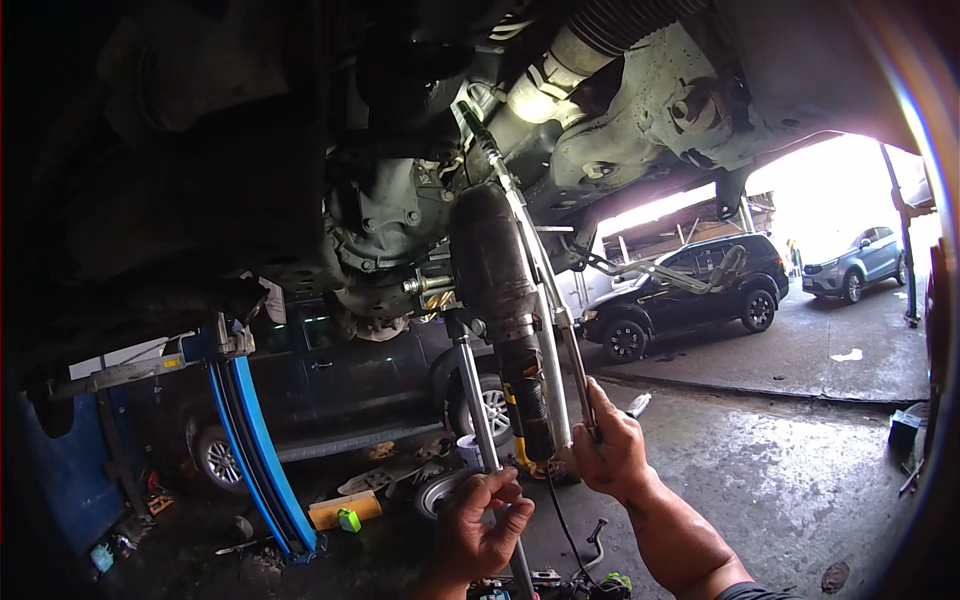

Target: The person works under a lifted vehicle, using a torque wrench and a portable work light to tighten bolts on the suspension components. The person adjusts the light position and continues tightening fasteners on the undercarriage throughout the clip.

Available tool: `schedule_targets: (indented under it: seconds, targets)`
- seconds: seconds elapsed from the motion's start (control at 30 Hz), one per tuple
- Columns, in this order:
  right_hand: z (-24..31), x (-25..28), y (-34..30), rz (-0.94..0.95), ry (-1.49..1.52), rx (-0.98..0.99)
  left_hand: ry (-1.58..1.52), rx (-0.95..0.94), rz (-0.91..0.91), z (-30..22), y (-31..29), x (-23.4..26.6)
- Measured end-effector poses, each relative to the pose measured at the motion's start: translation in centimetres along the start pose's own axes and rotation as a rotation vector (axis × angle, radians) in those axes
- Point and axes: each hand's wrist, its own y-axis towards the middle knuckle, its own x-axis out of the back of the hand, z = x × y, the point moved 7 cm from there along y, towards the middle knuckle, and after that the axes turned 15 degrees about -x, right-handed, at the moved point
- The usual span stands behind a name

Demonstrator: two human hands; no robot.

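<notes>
I stand beneath a raised vehicle, its dark underside [250, 190] filling the upper part of the view. My right hand [615, 445] is closed round the lower end of a long metal bar [535, 245]. The bar runs upward, with a jointed dark end near the underbody. Lower down, my left hand [483, 525] has its fingers curled at a slim metal pole [476, 395], which rises toward the underside. Between the two hangs a dark cylindrical part [492, 250], with a black ribbed piece [527, 395] and a thin cable below it. A bolted metal housing [385, 205] is left of the cylinder.
A blue lift post [255, 440] stands left. Behind it is a dark parked vehicle [340, 385]; a black car [690, 295] and a grey-blue car [855, 265] are at right. A cardboard box [345, 508], a wheel [440, 495] and tools lie on the floor.
</notes>
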Motion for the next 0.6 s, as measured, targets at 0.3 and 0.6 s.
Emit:
schedule_targets:
  seconds: [0.3, 0.6]
  targets:
    - [1.5, 1.1, 2.1, -0.033, 0.086, 0.013, 0.009, 0.027, -0.019, -0.6, -0.2, -0.1]
    - [0.8, 0.5, 1.1, -0.043, 0.103, 0.078, 0.027, 0.043, 0.028, -0.7, 0.3, -0.3]
